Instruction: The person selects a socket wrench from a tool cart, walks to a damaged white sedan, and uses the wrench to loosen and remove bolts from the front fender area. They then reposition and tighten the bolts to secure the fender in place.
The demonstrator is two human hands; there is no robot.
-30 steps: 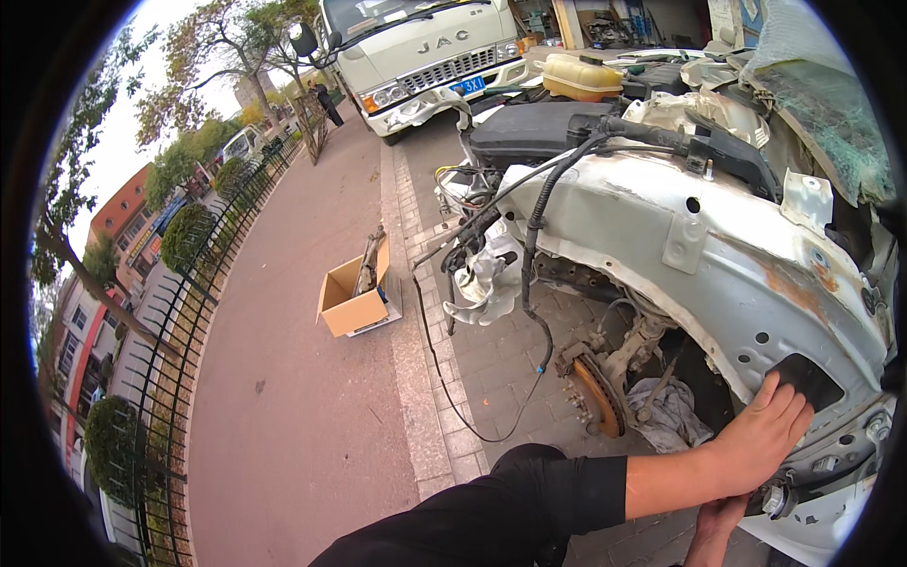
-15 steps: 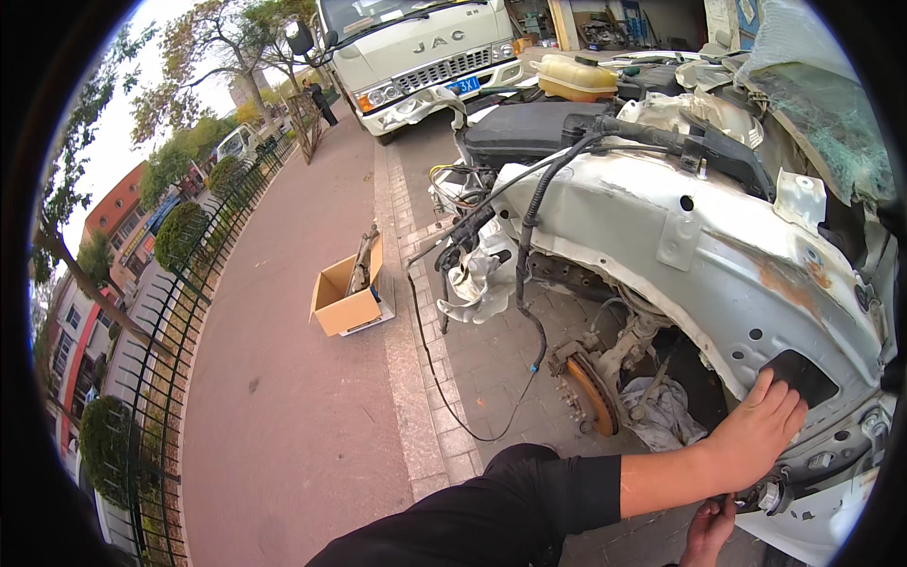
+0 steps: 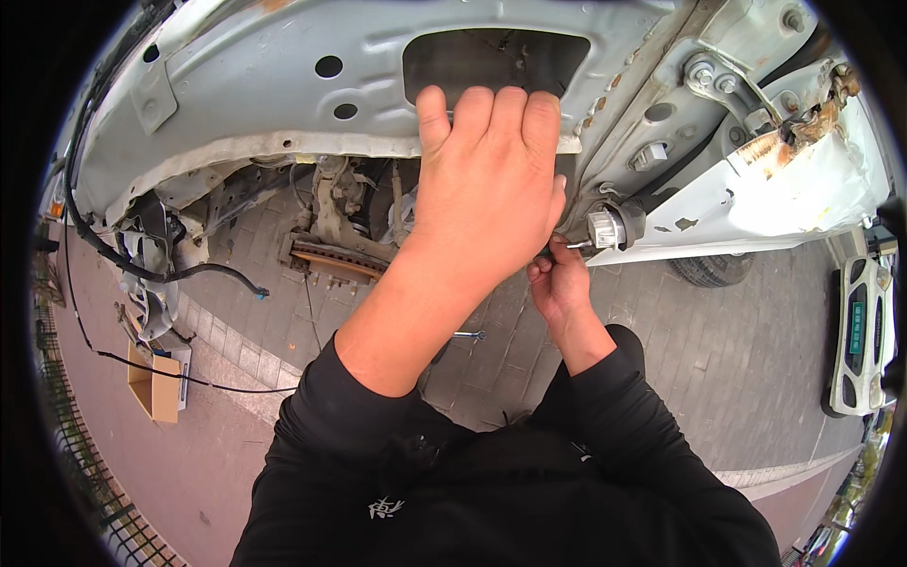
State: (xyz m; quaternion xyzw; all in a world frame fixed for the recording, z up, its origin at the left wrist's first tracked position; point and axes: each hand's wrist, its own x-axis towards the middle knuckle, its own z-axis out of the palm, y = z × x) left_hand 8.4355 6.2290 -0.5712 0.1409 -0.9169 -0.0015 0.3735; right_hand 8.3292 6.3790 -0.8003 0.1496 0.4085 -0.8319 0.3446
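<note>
My left hand [image 3: 487,175] is hooked by its fingers over the lower edge of a rectangular opening in the bare grey-white inner fender panel [image 3: 255,80]. Below and to its right, my right hand [image 3: 561,291] is closed around a small tool with a thin shiny shaft [image 3: 576,245], perhaps a screwdriver; its grip is mostly hidden in the fingers. The shaft points at a white plastic connector [image 3: 603,230] in a dark housing, beside the white door or sill panel [image 3: 699,213].
A rusty brake disc [image 3: 335,262] hangs at the left under the panel edge. A loose black cable [image 3: 179,274] dangles farther left, above an open cardboard box [image 3: 154,387]. A wrench [image 3: 470,335] lies on the paving. At far right stands a white car [image 3: 862,335].
My view has swung right and down, so the truck is out of sight and the box sits at lower left. The left hand stays at the opening; the right hand and tool show more plainly.
</note>
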